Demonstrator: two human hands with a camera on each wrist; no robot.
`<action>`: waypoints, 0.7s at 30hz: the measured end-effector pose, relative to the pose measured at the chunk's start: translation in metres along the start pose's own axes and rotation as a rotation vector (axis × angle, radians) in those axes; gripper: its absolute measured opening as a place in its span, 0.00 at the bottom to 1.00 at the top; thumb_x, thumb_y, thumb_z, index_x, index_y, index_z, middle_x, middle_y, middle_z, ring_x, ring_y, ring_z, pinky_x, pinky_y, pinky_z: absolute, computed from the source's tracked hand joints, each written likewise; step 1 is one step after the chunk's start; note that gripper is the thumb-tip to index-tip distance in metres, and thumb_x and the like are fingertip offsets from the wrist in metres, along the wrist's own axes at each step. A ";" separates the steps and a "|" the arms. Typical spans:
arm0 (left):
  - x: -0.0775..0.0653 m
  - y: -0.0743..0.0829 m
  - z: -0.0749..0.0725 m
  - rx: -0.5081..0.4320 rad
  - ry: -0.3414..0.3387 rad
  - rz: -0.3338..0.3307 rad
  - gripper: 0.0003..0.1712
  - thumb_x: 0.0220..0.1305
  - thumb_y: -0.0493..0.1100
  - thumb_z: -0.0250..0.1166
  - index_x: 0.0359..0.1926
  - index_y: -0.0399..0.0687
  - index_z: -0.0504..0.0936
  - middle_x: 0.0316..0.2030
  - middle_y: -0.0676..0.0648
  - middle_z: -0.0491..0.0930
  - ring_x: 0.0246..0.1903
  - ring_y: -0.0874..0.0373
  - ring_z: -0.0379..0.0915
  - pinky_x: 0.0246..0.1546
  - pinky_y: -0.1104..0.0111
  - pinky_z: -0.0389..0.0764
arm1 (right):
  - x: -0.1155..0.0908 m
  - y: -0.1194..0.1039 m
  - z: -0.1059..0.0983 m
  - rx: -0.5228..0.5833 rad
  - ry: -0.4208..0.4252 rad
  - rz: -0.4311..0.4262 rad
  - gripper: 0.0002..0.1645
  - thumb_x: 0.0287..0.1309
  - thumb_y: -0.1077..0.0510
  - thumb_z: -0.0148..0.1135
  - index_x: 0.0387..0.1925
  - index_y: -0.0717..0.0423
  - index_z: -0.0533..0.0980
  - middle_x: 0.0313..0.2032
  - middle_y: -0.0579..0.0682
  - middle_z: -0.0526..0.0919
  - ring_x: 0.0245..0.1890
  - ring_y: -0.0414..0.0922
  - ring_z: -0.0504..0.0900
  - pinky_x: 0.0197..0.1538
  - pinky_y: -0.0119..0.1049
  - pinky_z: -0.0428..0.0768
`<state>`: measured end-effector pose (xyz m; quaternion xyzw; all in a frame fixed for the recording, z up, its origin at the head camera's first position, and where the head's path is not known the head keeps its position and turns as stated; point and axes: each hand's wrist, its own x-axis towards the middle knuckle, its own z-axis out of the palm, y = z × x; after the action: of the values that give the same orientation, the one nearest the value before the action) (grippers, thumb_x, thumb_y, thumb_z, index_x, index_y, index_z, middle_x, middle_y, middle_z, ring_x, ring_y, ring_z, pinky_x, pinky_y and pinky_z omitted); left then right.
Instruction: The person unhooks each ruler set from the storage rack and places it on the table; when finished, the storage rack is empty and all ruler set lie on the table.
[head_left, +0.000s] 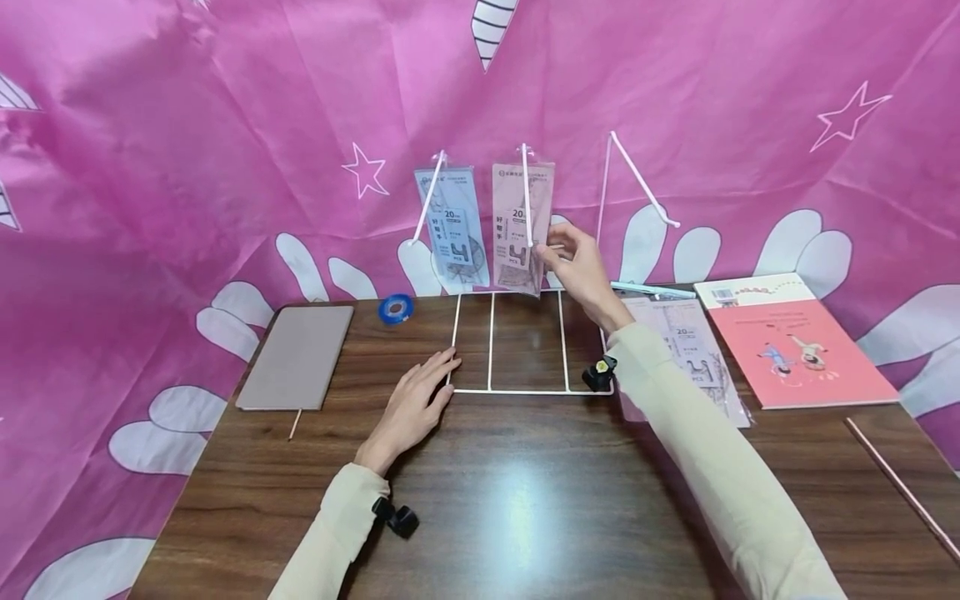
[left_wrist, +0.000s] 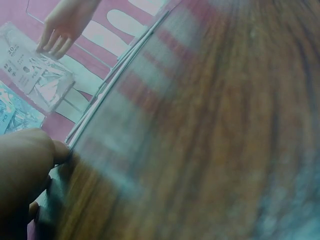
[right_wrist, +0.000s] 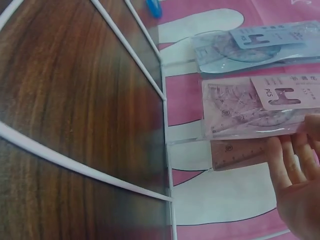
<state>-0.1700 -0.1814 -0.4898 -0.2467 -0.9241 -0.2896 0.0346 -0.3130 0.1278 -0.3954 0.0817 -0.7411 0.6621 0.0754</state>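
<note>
Pink packet (head_left: 514, 229) on the middle hook (head_left: 527, 192), right in your grip
Your right hand (head_left: 581, 268) has finger and thumb pinched on its side edge. Your left hand (head_left: 411, 408), fingers loosely extended, touches the wire rack (head_left: 525, 392) lower left of that pinch. Blue packet (head_left: 453, 217) hangs further left; lilac packets (head_left: 686, 346) lie below right.
</note>
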 end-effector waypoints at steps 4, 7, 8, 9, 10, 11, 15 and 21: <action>0.000 0.001 -0.001 0.002 0.000 -0.002 0.26 0.82 0.43 0.55 0.76 0.44 0.71 0.78 0.45 0.63 0.79 0.46 0.55 0.77 0.43 0.54 | -0.005 0.001 -0.003 0.005 0.020 -0.042 0.15 0.68 0.66 0.67 0.54 0.61 0.78 0.47 0.57 0.86 0.44 0.45 0.87 0.49 0.37 0.86; 0.000 0.001 -0.001 0.011 0.007 0.009 0.26 0.81 0.42 0.56 0.75 0.43 0.72 0.78 0.44 0.64 0.78 0.45 0.56 0.76 0.43 0.55 | -0.011 0.001 -0.006 0.005 0.028 -0.085 0.14 0.67 0.68 0.67 0.53 0.61 0.79 0.46 0.58 0.86 0.42 0.44 0.87 0.47 0.35 0.87; 0.000 0.001 -0.001 0.013 0.008 0.011 0.26 0.81 0.42 0.56 0.75 0.43 0.72 0.78 0.44 0.64 0.78 0.45 0.56 0.76 0.43 0.55 | -0.012 0.001 -0.007 0.004 0.026 -0.094 0.14 0.67 0.68 0.67 0.53 0.61 0.79 0.46 0.58 0.87 0.42 0.44 0.87 0.47 0.35 0.87; 0.000 0.000 -0.001 0.014 0.010 0.016 0.26 0.81 0.42 0.56 0.75 0.42 0.72 0.77 0.44 0.65 0.78 0.45 0.56 0.76 0.43 0.56 | -0.014 0.001 -0.008 0.003 0.023 -0.101 0.14 0.67 0.68 0.67 0.52 0.61 0.79 0.46 0.58 0.87 0.41 0.43 0.87 0.47 0.35 0.87; 0.000 0.001 -0.002 0.016 0.012 0.019 0.26 0.80 0.41 0.56 0.75 0.42 0.72 0.77 0.43 0.65 0.78 0.44 0.57 0.76 0.42 0.56 | -0.016 0.001 -0.009 0.000 0.018 -0.106 0.14 0.67 0.67 0.67 0.53 0.62 0.79 0.45 0.57 0.87 0.41 0.43 0.87 0.47 0.34 0.87; 0.000 0.001 -0.002 0.017 0.014 0.022 0.26 0.80 0.41 0.56 0.74 0.42 0.72 0.77 0.43 0.65 0.78 0.44 0.57 0.76 0.42 0.56 | -0.018 0.000 -0.010 -0.001 0.012 -0.111 0.14 0.67 0.67 0.67 0.53 0.62 0.79 0.45 0.57 0.87 0.41 0.43 0.88 0.47 0.34 0.87; -0.001 0.001 -0.002 0.004 0.016 0.024 0.26 0.80 0.41 0.56 0.74 0.41 0.72 0.77 0.43 0.65 0.78 0.43 0.57 0.76 0.41 0.56 | -0.026 -0.003 -0.014 0.010 -0.012 -0.123 0.15 0.67 0.68 0.67 0.54 0.66 0.78 0.45 0.59 0.86 0.41 0.43 0.88 0.49 0.34 0.86; 0.000 0.001 -0.001 -0.002 0.011 0.021 0.26 0.80 0.42 0.56 0.75 0.42 0.72 0.77 0.43 0.65 0.78 0.43 0.56 0.76 0.40 0.55 | -0.038 -0.008 -0.017 0.019 -0.042 -0.124 0.17 0.67 0.69 0.66 0.55 0.70 0.77 0.46 0.63 0.86 0.41 0.43 0.88 0.49 0.34 0.86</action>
<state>-0.1699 -0.1812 -0.4890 -0.2546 -0.9211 -0.2914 0.0425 -0.2742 0.1451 -0.3941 0.1418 -0.7296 0.6615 0.0999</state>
